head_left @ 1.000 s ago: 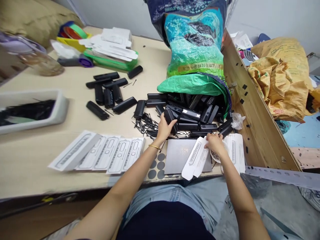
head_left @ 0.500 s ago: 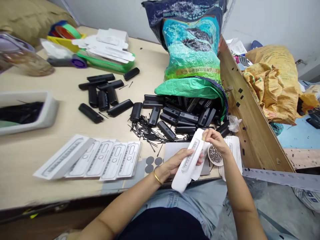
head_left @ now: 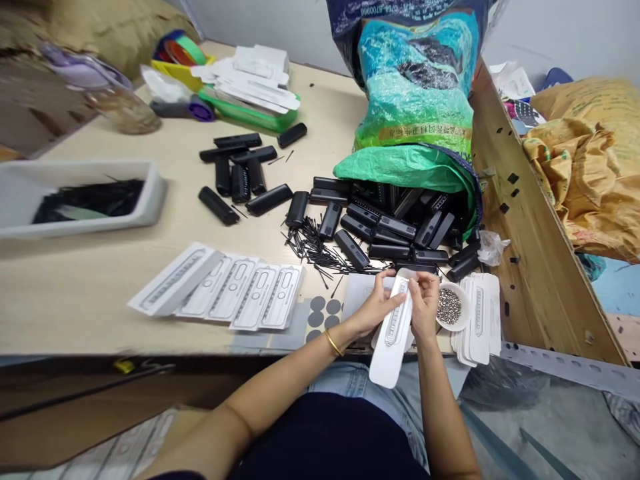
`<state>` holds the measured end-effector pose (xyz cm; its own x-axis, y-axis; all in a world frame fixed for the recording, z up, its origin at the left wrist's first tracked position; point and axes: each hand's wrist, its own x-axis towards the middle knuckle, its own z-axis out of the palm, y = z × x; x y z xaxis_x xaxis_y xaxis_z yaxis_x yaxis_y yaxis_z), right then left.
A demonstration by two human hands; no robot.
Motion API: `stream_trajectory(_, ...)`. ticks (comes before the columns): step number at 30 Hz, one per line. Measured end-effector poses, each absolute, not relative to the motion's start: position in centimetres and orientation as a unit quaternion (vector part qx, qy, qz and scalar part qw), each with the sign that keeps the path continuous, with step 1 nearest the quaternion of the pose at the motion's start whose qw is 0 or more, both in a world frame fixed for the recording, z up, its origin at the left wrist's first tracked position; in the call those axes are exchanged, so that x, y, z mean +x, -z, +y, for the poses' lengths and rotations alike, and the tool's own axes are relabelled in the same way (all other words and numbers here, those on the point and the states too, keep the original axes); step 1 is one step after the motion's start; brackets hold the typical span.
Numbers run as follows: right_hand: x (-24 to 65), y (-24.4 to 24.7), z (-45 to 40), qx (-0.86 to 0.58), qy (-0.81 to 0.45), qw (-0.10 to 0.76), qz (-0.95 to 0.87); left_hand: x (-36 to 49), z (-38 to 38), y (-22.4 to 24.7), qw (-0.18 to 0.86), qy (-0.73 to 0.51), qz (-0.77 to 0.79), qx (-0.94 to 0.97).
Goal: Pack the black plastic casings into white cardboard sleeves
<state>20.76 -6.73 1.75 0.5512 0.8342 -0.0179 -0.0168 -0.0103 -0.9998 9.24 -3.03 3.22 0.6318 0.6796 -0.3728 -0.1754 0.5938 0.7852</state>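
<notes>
Between both hands, over the table's front edge, I hold a long white printed cardboard box (head_left: 391, 340), tilted with its lower end toward me. My left hand (head_left: 379, 304) grips its left side near the upper end, thumb on the printed face. My right hand (head_left: 424, 301) pinches the upper right edge. Just right of that hand stands a white bowl (head_left: 466, 307) of small shiny metal pieces. Beside the bowl lies a stack of flat white boxes (head_left: 480, 320). Past my fingers, black oblong plastic cases (head_left: 351, 249) spill from a green and blue sack (head_left: 410, 120).
Thin black sticks (head_left: 315, 247) lie loose by the cases. A row of printed white boxes (head_left: 260, 297) rests left, near dark round stickers (head_left: 325, 312). Farther left are a white bin (head_left: 150, 200) and a green tray (head_left: 250, 119). A wooden board (head_left: 540, 220) borders the right side.
The view has shifted left, so the table things appear farther right. My left hand has moved up along the box, and my right hand has come down onto its upper edge. The box stands more upright in view.
</notes>
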Motion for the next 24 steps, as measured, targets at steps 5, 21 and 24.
stream_trajectory(5, 20.6, -1.9, -4.9, -0.582, -0.419, 0.641, -0.273, 8.1, -2.9, -3.5, 0.794, -0.246, 0.359, 0.425)
stream_trajectory(21, 18.3, 0.1, -3.0, -0.669, -0.346, 0.581, -0.308, 3.6, -3.1, -3.3, 0.511, -0.365, 0.253, 0.736)
stream_trajectory(24, 15.6, 0.6, 0.4, -0.708, -0.274, 0.399, -0.514, 1.8, -2.4, -3.3, 0.434, -0.410, 0.405, 0.692)
